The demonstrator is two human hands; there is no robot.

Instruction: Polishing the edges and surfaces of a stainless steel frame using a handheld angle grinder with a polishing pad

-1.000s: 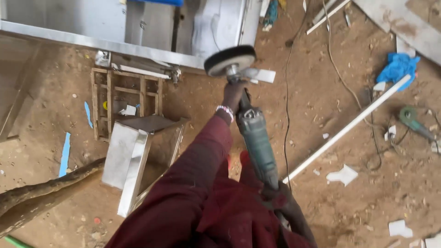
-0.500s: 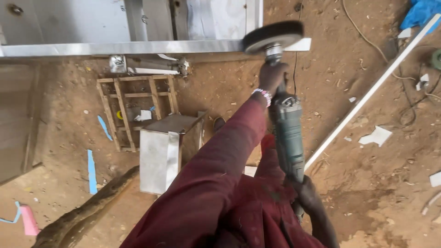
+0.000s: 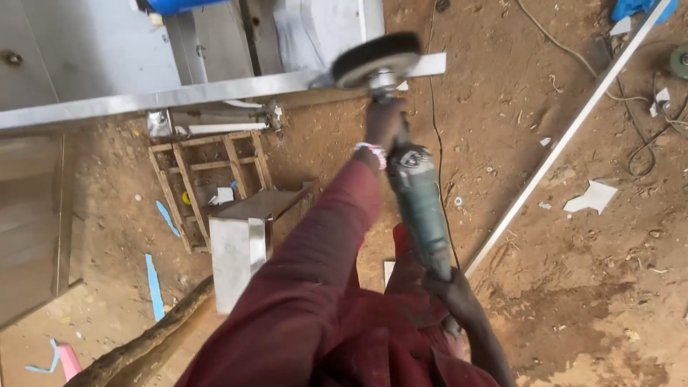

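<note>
Both my hands hold a green angle grinder [image 3: 419,208] pointing away from me. My left hand [image 3: 383,123], with a beaded band at the wrist and a maroon sleeve, grips the neck just behind the head. My right hand [image 3: 453,288] grips the rear of the body. The dark round wheel [image 3: 376,59] sits blurred against the edge of a long shiny steel bar [image 3: 179,97], close to the bar's right end. That bar belongs to a sheet-metal structure [image 3: 86,50] at the top left.
On the dirt floor lie a small wooden frame [image 3: 208,165], a steel box-shaped piece [image 3: 233,258], a long white strip [image 3: 559,143], a log [image 3: 143,344], white and blue scraps, cables and another grinder [image 3: 679,61] at the far right.
The view has swung about, first left and then back. The wheel stays on the steel bar near its right end, and both hands keep their grip.
</note>
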